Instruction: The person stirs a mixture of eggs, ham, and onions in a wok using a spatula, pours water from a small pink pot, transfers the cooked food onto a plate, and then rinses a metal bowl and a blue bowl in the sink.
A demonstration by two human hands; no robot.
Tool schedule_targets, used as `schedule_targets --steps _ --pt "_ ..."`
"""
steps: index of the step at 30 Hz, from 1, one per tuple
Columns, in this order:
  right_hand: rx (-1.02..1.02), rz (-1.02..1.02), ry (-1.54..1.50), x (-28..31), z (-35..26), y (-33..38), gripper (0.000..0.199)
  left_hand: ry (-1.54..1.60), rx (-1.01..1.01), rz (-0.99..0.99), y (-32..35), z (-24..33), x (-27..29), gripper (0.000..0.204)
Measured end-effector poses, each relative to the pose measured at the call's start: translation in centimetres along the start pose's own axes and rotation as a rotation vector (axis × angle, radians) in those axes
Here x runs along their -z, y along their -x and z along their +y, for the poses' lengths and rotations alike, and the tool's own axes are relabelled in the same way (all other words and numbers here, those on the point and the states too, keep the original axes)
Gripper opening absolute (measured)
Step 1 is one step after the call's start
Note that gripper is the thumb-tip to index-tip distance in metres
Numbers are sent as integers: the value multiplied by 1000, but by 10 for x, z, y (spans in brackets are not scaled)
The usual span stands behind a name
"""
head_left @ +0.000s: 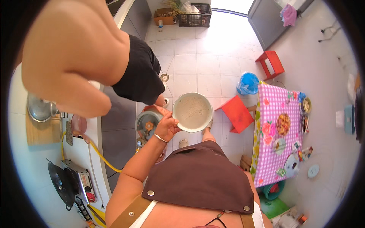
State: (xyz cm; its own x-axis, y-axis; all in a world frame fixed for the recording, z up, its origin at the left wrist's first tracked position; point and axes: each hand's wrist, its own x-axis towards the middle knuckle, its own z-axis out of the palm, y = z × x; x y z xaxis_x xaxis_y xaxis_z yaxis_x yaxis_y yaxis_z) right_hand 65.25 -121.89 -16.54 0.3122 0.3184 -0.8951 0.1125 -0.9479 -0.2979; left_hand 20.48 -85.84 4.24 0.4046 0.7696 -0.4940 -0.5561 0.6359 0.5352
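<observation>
My left hand [167, 126], with a pale bracelet at its wrist, is closed on the rim of a round white bowl [192, 128]. The bowl hangs over the tiled floor in front of me and has a greyish-white, batter-like content [193, 110] inside. My right hand does not show. Just beyond my left hand stands another person in black shorts [138, 72], facing the counter. A gas cylinder [146, 123] sits on the floor close to my left forearm.
To the left, the counter bears a steel pan [40, 108], a black wok [61, 184] and a portable stove [84, 184]. On the right, a checked-cloth table [272, 152] holds dishes. Red stools [237, 114] and a blue-lined bucket [248, 83] stand nearby. A yellow hose [100, 154] hangs down.
</observation>
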Motion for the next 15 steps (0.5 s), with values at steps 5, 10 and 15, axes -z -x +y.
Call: schedule_targets --steps 5,10,15 --pt "-147 26 -306 41 -64 -89 26 20 -47 13 -84 36 -33 57" --pt "30 93 -386 121 -266 -190 22 67 -92 60 -148 91 -73 54" --pt "574 28 -215 132 -563 -222 27 71 -149 137 -219 142 -82 53"
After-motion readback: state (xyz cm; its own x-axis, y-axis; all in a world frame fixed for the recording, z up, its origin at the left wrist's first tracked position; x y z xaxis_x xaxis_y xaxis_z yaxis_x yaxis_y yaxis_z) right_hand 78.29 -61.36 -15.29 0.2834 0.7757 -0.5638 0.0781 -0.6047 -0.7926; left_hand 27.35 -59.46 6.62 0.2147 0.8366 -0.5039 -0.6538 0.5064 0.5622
